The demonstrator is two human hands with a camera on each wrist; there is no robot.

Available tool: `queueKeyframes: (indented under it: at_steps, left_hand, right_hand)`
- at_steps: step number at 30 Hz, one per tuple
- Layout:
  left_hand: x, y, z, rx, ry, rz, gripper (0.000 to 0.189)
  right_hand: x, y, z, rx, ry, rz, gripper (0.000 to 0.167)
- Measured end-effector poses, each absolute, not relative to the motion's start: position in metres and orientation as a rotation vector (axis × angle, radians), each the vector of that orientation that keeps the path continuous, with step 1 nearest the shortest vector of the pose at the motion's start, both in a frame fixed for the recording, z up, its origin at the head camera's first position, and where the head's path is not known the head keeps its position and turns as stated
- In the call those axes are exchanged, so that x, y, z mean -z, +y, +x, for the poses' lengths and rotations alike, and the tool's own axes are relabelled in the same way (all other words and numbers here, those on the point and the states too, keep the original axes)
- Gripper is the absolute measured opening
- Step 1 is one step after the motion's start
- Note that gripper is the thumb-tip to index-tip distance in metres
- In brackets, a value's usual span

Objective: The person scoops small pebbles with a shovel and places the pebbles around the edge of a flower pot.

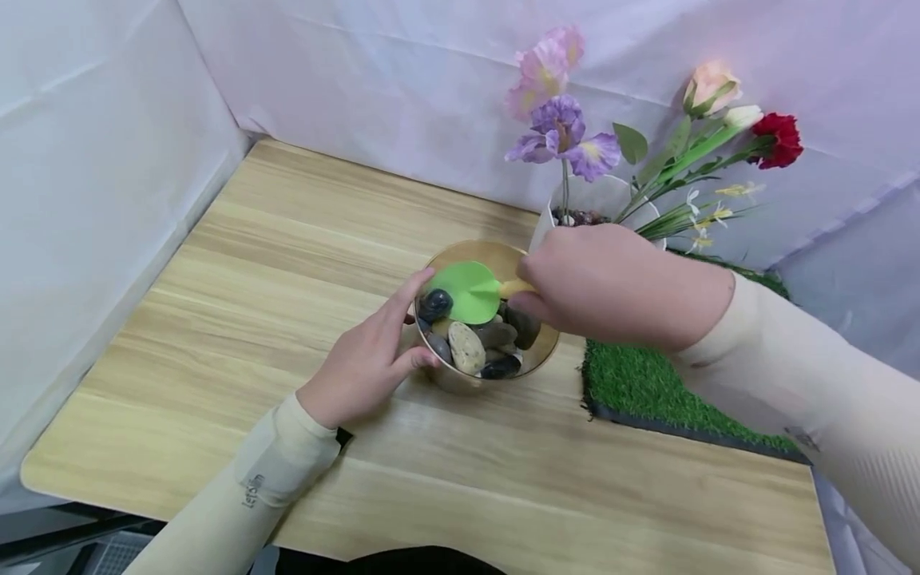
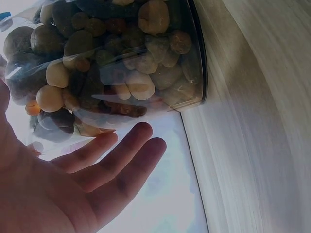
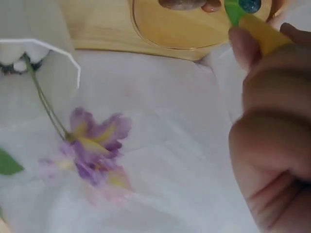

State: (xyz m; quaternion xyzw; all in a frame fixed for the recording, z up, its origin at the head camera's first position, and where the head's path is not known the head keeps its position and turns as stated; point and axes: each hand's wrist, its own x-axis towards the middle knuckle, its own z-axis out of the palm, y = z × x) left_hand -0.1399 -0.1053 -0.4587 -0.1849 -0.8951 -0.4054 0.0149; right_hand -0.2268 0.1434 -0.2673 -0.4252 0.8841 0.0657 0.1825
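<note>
Evidently the clear container (image 1: pixel 483 249) of stones is being kept steady while its mouth is worked over. It sits upright on the table, near its far edge, and the left hand (image 1: pixel 362 367) cups its side, thumb and forefinger spread at the rim; the remaining fingers, seen from the left wrist, stretch out loosely beside the wall rather than clenching it. That brace probably keeps the container from sliding or tipping.

The right hand (image 1: pixel 604 279) is closed round the yellow handle of a small trowel (image 1: pixel 469 292), reaching in from the right so the green blade lies across the opening, just above the stones. A dark stone (image 1: pixel 434 305) shows right beside the blade; whether it touches, I can't tell. A pale speckled stone (image 1: pixel 467 348) lies toward the near side.

A white pot (image 1: pixel 544 228) stands just beyond the right hand, handy, I'd guess, for that arm; a purple iris (image 1: pixel 564 140) and a red carnation (image 1: pixel 779 140) lean out of it.

The tabletop (image 1: pixel 237 343) is pale, streaky wood grain, with a green turf mat (image 1: pixel 640 391) at its right. White cloth (image 1: pixel 395 80) hangs creased behind.
</note>
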Motion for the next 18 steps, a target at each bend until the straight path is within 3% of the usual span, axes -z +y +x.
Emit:
queueKeyframes:
  at_steps: [9,14,18]
  left_hand:
    - [0.461,-0.105,-0.141,1.28,-2.783,-0.591,0.102]
    - [0.459,-0.106,-0.142,1.283,-2.776,-0.599,0.104]
    - [0.459,-0.107,-0.14,1.29,-2.776,-0.589,0.104]
  right_hand:
    - [0.294,0.176,-0.265,0.344,2.061,-0.768,0.046]
    - [0.303,0.192,-0.265,0.525,1.977,-0.689,0.039]
    - [0.304,0.195,-0.264,0.496,1.997,-0.713,0.044]
